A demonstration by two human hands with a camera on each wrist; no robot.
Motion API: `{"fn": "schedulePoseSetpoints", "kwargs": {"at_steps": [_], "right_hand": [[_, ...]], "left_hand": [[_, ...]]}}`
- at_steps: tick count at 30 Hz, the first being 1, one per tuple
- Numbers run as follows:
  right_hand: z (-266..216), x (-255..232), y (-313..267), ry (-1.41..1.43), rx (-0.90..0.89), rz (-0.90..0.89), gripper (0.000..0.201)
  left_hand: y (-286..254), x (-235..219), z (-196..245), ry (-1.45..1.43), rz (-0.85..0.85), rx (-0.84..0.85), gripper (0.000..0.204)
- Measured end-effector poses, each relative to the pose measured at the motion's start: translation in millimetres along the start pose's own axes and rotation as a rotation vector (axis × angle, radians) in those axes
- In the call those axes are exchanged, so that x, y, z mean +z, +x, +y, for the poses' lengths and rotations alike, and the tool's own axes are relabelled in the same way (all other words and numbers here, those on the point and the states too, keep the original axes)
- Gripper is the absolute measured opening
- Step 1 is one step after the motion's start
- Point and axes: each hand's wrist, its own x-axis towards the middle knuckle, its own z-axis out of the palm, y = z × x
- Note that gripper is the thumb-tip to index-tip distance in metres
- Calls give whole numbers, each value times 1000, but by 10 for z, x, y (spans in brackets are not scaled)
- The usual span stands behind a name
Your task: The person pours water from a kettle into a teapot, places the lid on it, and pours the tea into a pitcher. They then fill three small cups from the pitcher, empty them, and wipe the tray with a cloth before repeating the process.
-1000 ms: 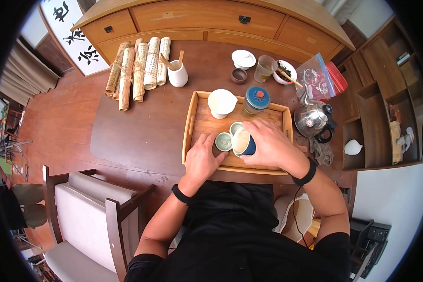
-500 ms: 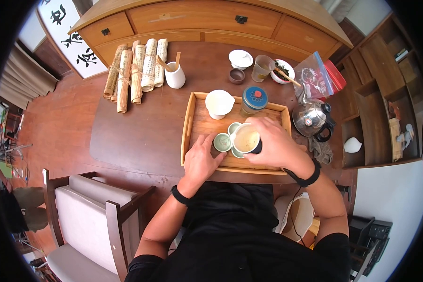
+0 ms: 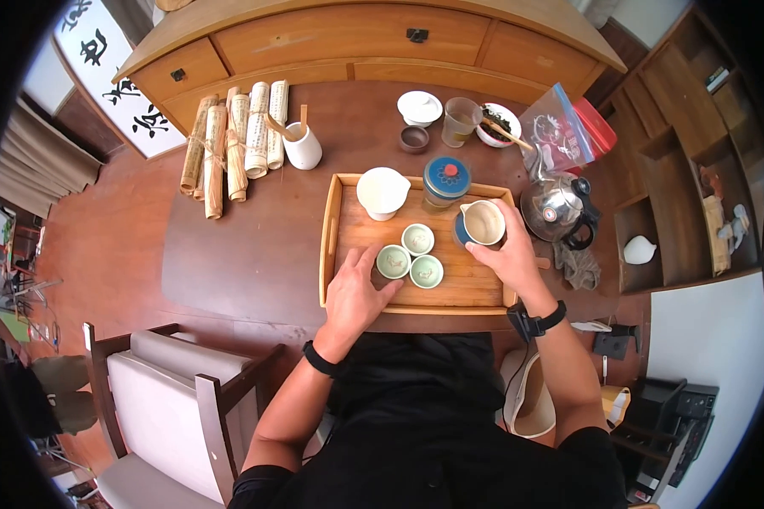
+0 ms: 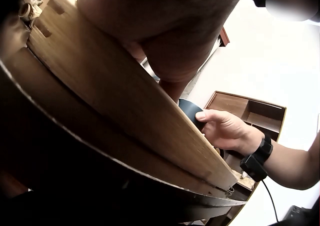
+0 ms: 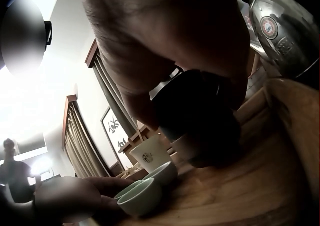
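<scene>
Three small pale green cups, one of them at the left [image 3: 394, 262], stand close together on a wooden tray [image 3: 327, 246]. The left hand [image 3: 356, 293] rests at the tray's near left, fingers relaxed beside the left cup; whether it touches the cup cannot be told. The right hand [image 3: 514, 254] grips a blue pitcher [image 3: 484, 223] with a pale inside and a spout, toward the tray's right side. In the right wrist view the pitcher [image 5: 195, 110] looks dark, low over the tray. The left wrist view shows the right thumb against the pitcher [image 4: 190, 111].
On the tray's far side stand a white spouted bowl [image 3: 383, 193] and a blue-lidded jar [image 3: 446, 181]. A steel kettle [image 3: 556, 208] is right of the tray. Beyond are a glass [image 3: 460, 121], a brown cup [image 3: 414, 139], a white holder [image 3: 303, 148] and bamboo scrolls [image 3: 215, 161].
The right hand has moved the pitcher rightward, away from above the green cups, and it is more upright. All three cups are now uncovered. The left hand stays beside them.
</scene>
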Motion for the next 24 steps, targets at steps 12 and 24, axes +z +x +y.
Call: {"fn": "schedulePoseSetpoints", "kwargs": {"at_steps": [12,24], "right_hand": [[233,131,-256,18,26,138,93],[28,195,-719,-59,-40,294,57]], "left_hand": [[26,-2,-4,-20,13,0,67],[59,-521,144,-174,112,48,61]]}}
